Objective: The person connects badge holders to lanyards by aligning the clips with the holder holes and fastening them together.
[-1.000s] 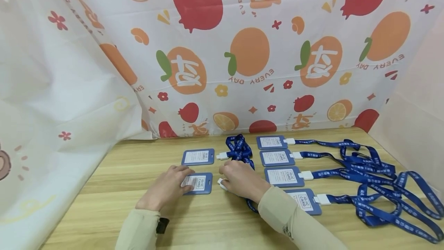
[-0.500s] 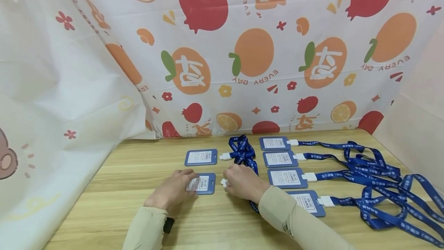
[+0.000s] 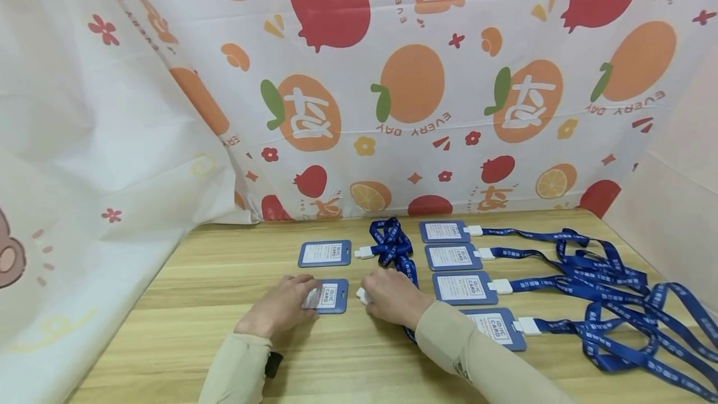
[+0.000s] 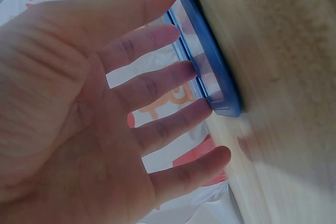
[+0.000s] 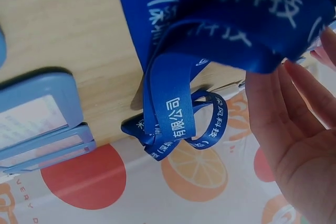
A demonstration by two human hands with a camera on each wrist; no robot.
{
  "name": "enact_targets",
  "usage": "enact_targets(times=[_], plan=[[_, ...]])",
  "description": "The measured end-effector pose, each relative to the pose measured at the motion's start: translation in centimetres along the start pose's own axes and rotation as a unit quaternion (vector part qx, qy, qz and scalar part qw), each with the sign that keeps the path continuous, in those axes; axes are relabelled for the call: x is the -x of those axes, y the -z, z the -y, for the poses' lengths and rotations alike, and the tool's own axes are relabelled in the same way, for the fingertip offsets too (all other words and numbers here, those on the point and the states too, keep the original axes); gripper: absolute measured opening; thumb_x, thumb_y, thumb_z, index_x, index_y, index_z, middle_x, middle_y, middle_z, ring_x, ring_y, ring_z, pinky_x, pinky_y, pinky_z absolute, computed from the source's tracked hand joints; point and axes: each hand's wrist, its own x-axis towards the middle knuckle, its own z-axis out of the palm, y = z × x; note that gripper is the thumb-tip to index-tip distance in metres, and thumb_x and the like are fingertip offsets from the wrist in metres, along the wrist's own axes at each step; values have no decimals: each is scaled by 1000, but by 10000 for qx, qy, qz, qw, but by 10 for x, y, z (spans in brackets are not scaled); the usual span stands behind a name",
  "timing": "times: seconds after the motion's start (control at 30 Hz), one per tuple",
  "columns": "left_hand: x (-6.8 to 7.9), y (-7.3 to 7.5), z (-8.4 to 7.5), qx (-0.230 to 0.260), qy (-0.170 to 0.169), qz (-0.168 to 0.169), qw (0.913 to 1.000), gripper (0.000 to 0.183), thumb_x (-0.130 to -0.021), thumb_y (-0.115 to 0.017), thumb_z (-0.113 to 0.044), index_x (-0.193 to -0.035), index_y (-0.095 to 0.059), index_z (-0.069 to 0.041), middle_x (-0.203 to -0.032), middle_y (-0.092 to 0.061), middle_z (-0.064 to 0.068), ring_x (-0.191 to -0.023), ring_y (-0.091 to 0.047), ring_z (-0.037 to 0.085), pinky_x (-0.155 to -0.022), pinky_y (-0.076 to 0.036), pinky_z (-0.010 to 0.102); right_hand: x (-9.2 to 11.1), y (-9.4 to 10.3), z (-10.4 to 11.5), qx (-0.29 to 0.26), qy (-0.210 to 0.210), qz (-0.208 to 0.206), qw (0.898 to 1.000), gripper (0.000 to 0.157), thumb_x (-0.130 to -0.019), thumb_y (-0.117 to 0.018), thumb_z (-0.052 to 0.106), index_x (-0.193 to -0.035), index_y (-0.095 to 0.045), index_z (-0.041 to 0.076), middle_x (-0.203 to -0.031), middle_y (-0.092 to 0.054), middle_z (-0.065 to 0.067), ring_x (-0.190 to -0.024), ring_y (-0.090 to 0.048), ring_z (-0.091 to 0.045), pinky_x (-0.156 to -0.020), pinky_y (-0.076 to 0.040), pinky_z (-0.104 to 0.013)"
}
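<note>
My left hand (image 3: 280, 305) rests on the left end of a blue badge holder (image 3: 335, 297) that lies flat on the wooden table. Its fingers (image 4: 152, 87) are nearly straight and touch the holder; the thumb lies at the near side. Just right of that holder, my right hand (image 3: 395, 295) pinches a blue lanyard (image 5: 210, 30) near its white clip (image 3: 361, 295). The clip points at the holder's slot, a small gap apart. Behind them another badge holder (image 3: 325, 254) faces a second white clip (image 3: 364, 252) on a bundled lanyard (image 3: 391, 245).
At the right, several badge holders (image 3: 464, 287) lie in a column, each joined by a white clip to a lanyard. Those straps (image 3: 608, 288) sprawl toward the table's right edge. A fruit-print cloth (image 3: 336, 111) hangs behind the wooden table (image 3: 185, 329).
The head view has shifted slightly. My right hand holds the clip about where it was, now turned a little toward the badge holder. My left hand has stayed on the holder.
</note>
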Motion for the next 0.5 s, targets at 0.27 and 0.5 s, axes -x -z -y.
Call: enact_targets(times=[0.27, 0.5], plan=[[-1, -1, 1, 45, -25, -46, 10000, 48, -81, -84, -6, -125, -67, 1, -131, -61, 21, -119, -56, 43, -104, -45, 56, -3, -1, 1, 53, -23, 70, 10000, 20, -81, -86, 15, -92, -73, 4, -81, -67, -3, -69, -59, -9, -64, -53, -20], [-3, -4, 2, 93, -139, -276, 9995, 47, -76, -86, -5, -119, -69, 2, -124, -65, 21, -110, -59, 42, -100, -48, 54, -2, -7, 1, 200, 59, -169, 9996, 15, -81, -82, 4, -93, -74, 3, -84, -70, -6, -72, -65, -12, -67, -56, -22]])
